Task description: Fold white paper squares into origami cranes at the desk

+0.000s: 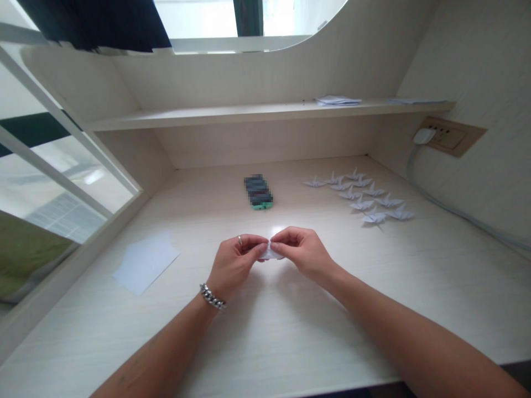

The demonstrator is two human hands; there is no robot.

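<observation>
Between my two hands is a small folded piece of white paper (270, 254), held just above the desk. My left hand (236, 257), with a ring and a chain bracelet, pinches its left side between thumb and fingers. On the other side my right hand (305, 251) pinches it too, thumb and index close to the left thumb. Fingers cover much of the paper, so its exact fold shape is hard to see. To the right, several white folded paper cranes (360, 205) stand in rows on the desk.
White paper sheets (147, 262) lie at the left. A phone-like object (261, 206), blurred out, with a green edge rests beyond my hands. More paper (338, 100) sits on the shelf (249, 114). A plugged cable (448, 207) runs down the right side from a socket (452, 138).
</observation>
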